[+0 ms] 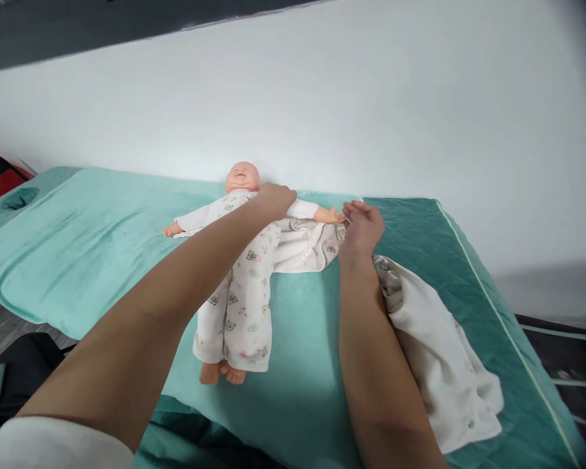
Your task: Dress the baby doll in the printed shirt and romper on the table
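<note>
A bald baby doll (243,177) lies on its back in white clothes printed with small figures, arms stretched out sideways and bare feet towards me. My left hand (275,200) is closed at the doll's shoulder on the right side, on the white sleeve (303,209); its fingertips are partly hidden. Past the cuff, the doll's bare hand (328,215) points right. At its fingertips my right hand (364,225) is closed in a pinch. The open side of the printed top (305,247) lies spread under that arm.
A second white garment (434,345) lies crumpled beside my right forearm. Light green cloth (78,241) and a dark green quilted cover (415,228) lie over the bed, which stands against a white wall (293,98). A black and red item (0,179) is at far left.
</note>
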### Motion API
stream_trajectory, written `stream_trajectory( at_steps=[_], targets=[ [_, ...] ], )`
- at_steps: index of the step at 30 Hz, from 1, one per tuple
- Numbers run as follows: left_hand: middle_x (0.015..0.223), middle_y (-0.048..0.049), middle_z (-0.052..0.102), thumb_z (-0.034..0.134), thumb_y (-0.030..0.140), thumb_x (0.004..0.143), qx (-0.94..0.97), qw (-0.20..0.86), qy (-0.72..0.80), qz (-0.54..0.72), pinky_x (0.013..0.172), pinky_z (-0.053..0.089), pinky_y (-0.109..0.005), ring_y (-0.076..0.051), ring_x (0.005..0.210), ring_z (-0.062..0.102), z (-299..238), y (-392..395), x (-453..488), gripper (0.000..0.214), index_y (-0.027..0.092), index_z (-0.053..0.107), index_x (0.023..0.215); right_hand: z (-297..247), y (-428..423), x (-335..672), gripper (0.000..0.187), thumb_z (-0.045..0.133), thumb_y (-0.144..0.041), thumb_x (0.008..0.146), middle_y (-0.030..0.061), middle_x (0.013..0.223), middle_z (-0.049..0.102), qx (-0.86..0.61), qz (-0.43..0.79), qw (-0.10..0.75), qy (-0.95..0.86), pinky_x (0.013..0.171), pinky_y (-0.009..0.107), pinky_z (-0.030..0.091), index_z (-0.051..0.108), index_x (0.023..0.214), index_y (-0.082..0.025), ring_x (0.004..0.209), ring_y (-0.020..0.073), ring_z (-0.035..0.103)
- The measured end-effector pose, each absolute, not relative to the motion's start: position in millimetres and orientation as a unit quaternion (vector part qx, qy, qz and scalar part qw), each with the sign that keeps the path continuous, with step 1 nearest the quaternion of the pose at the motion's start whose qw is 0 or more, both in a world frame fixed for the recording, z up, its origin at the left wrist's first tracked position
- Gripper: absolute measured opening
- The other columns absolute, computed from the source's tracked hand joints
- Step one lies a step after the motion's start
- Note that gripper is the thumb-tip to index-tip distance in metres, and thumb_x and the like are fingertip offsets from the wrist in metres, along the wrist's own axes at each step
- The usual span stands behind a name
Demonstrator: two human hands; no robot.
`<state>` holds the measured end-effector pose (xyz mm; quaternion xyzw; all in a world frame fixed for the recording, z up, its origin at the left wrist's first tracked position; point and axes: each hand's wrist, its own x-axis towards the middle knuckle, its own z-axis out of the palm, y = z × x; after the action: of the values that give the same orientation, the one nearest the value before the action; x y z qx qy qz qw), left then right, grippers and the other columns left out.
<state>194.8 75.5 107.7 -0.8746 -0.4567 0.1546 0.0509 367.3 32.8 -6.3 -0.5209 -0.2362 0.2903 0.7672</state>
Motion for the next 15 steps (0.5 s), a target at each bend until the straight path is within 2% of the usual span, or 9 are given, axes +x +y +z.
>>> stream_trajectory(
  at_steps=[3, 8, 11, 15],
  targets=[
    [0.129, -0.0207, 0.067, 0.061, 0.011, 0.085, -0.875, 0.029, -0.464, 0.135, 0.093, 0.052, -0.047, -0.037, 0.117, 0.066, 95.3, 76.2, 206.9, 0.051, 0.012, 0.061, 0.136, -2.3, 29.4, 343.2, 0.017, 0.056, -0.017, 0.084, 0.0036, 0.108, 0.069, -0.533, 0.210, 0.755, -0.320, 0.111, 0.040, 0.047, 0.066, 0.097, -0.023, 0.111, 0.0178, 0.064],
    [0.137, -0.0191, 0.061, 0.058, 0.021, 0.091, -0.872, -0.029, -0.482, 0.074, 0.104, 0.048, -0.049, -0.036, 0.127, 0.060, 97.0, 62.4, 193.8, 0.041, 0.014, 0.065, 0.131, -4.2, 19.7, 300.7, 0.032, 0.056, -0.039, 0.094, 0.0086, 0.133, 0.066, -0.530, 0.210, 0.622, -0.537, 0.115, 0.050, 0.044, 0.065, 0.121, -0.025, 0.127, 0.0252, 0.060],
    [0.135, -0.0148, 0.065, 0.058, 0.030, 0.094, -0.860, -0.076, -0.497, -0.084, 0.103, 0.050, -0.046, -0.033, 0.123, 0.062, 97.9, 48.0, 145.0, 0.035, 0.017, 0.067, 0.125, -4.9, 13.7, 289.4, 0.044, 0.058, -0.052, 0.095, 0.0093, 0.144, 0.062, -0.531, 0.222, 0.567, -0.590, 0.123, 0.053, 0.035, 0.063, 0.131, -0.026, 0.139, 0.0279, 0.053],
    [0.135, -0.0097, 0.066, 0.051, 0.037, 0.099, -0.775, -0.181, -0.489, -0.357, 0.115, 0.044, -0.042, -0.026, 0.129, 0.058, 67.3, 31.7, 64.1, 0.032, 0.021, 0.064, 0.124, 1.1, 3.2, 273.3, 0.054, 0.055, -0.067, 0.096, 0.0069, 0.152, 0.057, -0.493, 0.272, 0.518, -0.645, 0.128, 0.052, 0.030, 0.063, 0.134, -0.030, 0.147, 0.0275, 0.046]
  ],
)
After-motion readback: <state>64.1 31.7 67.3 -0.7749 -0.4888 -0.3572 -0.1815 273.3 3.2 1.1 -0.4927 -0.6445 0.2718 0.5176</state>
